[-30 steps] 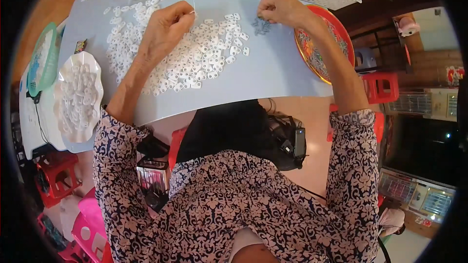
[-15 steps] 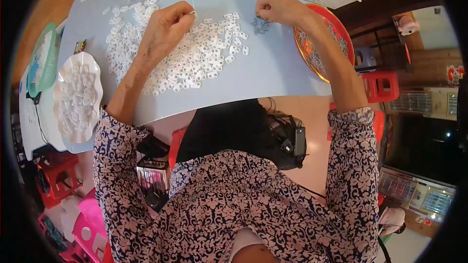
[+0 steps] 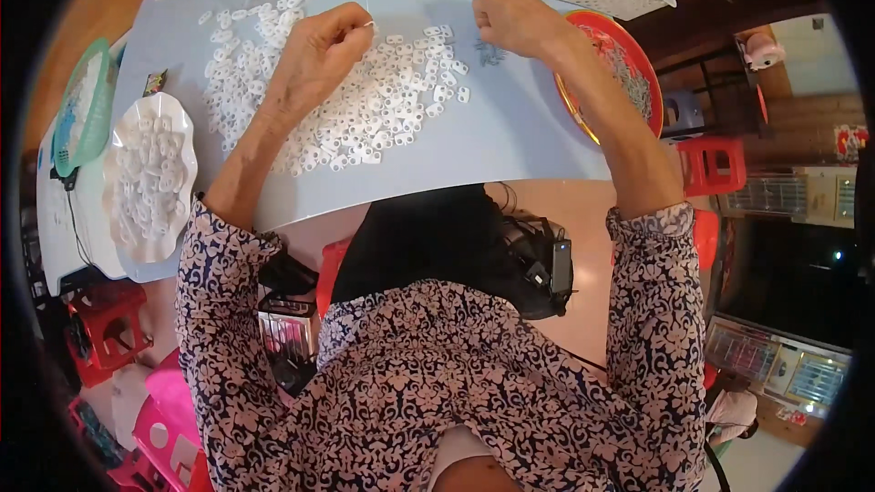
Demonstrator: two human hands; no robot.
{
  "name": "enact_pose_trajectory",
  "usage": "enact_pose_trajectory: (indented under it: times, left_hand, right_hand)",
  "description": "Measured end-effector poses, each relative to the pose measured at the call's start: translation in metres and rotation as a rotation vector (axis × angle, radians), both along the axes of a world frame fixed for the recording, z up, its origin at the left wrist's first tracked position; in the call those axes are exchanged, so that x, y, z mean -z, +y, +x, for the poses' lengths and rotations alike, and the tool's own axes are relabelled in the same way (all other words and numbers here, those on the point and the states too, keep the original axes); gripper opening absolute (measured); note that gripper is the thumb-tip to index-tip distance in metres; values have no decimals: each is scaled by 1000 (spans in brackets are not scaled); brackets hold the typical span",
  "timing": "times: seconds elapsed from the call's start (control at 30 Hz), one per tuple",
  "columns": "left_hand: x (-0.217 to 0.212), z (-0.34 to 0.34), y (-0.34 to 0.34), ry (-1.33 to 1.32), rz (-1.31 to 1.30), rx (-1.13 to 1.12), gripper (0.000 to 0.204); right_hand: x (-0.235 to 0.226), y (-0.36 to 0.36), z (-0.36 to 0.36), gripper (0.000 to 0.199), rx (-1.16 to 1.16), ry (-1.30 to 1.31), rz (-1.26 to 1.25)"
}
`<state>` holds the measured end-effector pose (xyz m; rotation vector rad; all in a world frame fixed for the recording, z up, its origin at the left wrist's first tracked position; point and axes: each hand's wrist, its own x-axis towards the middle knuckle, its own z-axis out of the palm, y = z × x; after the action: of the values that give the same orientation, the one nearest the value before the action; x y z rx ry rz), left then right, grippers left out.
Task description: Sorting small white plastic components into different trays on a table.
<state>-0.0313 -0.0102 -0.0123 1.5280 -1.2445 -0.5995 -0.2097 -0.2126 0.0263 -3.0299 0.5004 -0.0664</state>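
**Two hands, one big white pile, and a lot of tiny parts**

So the landmark here is the white pile (image 3: 365,123), a loose spread of small flat plastic pieces with holes, lying on the pale table (image 3: 510,146).

Left hand (image 3: 319,50) is over the far part of the white pile. Thumb and index are pinched together with pretty much no gap, and a small white piece (image 3: 370,25) pokes out at the tips. Can't make out its full shape since the fingers cover most of it.

Right hand (image 3: 521,20) is off to the right of the white pile, fingers curled under. The tips are mostly hidden, so I can't tell how tightly they're closed or whether they've got anything. Just below them is a little cluster of grey bits (image 3: 490,54), also right of the white pile.

Further right of the white pile there's a red round tray (image 3: 654,96) with more grey parts (image 3: 631,84) in it, partly behind the right forearm. Left of the white pile: a wavy-edged white dish (image 3: 187,159) loaded with similar white pieces (image 3: 146,178).
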Motion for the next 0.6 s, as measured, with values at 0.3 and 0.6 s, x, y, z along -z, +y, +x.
enact_pose_trajectory:
  times: [0.3, 0.6]
  left_hand:
    - [-2, -1, 0, 48, -60, -26, 15]
    - [-7, 3, 3, 83, 53, -22, 14]
  right_hand:
    - [-1, 17, 11, 9, 72, -230, 320]
    - [-16, -4, 2, 13, 123, -162, 363]
